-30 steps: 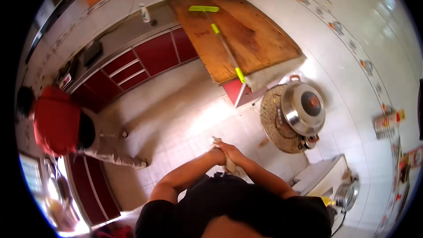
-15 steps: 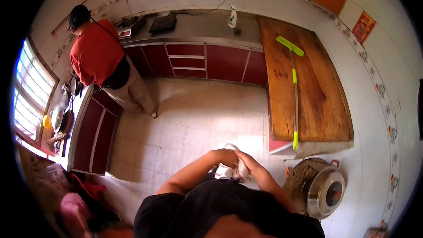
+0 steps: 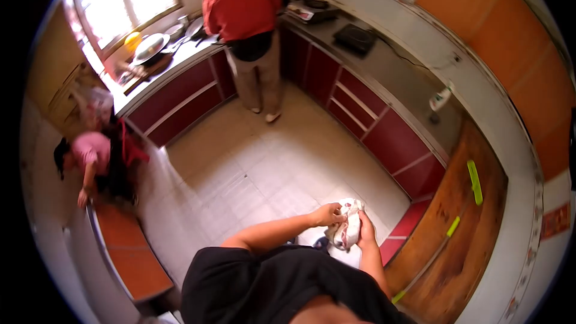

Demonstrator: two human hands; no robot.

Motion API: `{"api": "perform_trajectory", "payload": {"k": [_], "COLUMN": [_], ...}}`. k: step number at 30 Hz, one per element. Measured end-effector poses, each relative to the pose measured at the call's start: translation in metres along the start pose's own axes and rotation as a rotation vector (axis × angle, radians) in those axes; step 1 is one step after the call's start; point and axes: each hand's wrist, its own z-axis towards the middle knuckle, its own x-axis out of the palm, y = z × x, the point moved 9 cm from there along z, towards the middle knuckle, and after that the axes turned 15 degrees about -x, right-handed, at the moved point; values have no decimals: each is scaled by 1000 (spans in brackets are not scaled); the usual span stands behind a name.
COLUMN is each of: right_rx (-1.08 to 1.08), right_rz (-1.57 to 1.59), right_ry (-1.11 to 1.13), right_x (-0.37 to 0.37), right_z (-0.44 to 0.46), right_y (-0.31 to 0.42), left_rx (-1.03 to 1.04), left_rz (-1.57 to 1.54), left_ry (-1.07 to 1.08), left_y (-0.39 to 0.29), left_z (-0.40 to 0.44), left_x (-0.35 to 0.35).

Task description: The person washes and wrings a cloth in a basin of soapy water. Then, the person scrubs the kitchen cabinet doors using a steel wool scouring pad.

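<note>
Low in front of my black shirt, a crumpled white cloth [image 3: 346, 231] with reddish patches is bunched between both hands. My left hand [image 3: 327, 215] pinches its upper left side, with the fingers bent over the fabric. Around the right edge of the cloth, my right hand [image 3: 366, 229] is closed, its thumb side up. To the right, a long-handled tool [image 3: 474, 182] with a flat bright green head and green grips lies across a large wooden board [image 3: 480, 237].
A person in a red top [image 3: 243, 6] stands at the far counter, facing away. Another person in pink [image 3: 93, 150] leans by an orange-topped cabinet [image 3: 129, 252] at left. A black cooktop [image 3: 355, 38] and spray bottle [image 3: 441, 97] sit on the steel counter.
My view has turned left, so the room has shifted right. My hands, clasped over the cloth before, are now farther apart, with more of it showing. The person in pink shows more fully.
</note>
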Motion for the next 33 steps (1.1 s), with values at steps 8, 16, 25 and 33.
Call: {"api": "perform_trajectory", "payload": {"k": [8, 16, 25, 33], "right_rx": [-71, -383, 257, -269], "right_rz": [-641, -917, 388, 44], "right_ry": [355, 290, 247, -346], "right_x": [-8, -27, -37, -148], "right_z": [137, 217, 151, 186], "right_y": [13, 79, 66, 78], "left_rx": [-42, -58, -182, -396], "left_rz": [-448, -270, -866, -274], "left_ry": [-258, 14, 706, 509], "left_y": [27, -50, -110, -71], "left_z": [27, 48, 140, 225], "left_x": [-100, -68, 36, 22]}}
